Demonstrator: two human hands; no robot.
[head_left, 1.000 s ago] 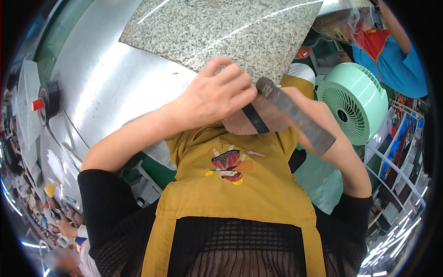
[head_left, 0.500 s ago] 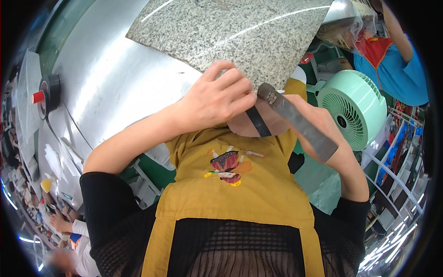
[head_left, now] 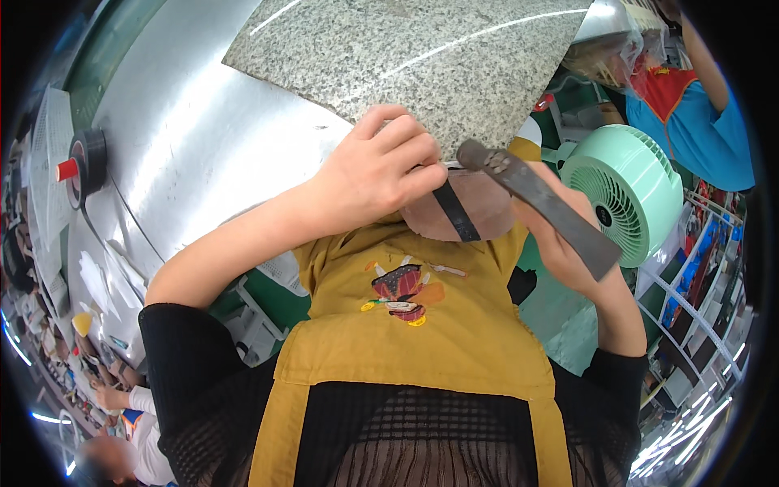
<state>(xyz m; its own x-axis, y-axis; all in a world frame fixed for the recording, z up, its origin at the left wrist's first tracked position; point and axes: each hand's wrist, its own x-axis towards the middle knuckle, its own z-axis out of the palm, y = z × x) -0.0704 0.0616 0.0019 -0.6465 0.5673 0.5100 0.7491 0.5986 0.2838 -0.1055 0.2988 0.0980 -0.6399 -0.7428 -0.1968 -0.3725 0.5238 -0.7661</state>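
The person's left hand (head_left: 385, 162) is bent with fingers curled mostly inward at the left edge of a rounded brownish-pink piece (head_left: 491, 207) with a black strip (head_left: 457, 213), its fingertips hidden so that its grip cannot be told, while the right hand (head_left: 558, 252) is closed around a dark hammer (head_left: 560, 211) whose head slants over the piece's right side. The piece lies between the hands, just in front of a mustard apron (head_left: 414, 349). Beyond is a speckled stone slab (head_left: 406, 65) on a shiny metal table (head_left: 178, 138), with a black tape roll (head_left: 95, 166) at left, and a mint-green fan (head_left: 621, 195) and a co-worker in blue (head_left: 702, 134) at right.
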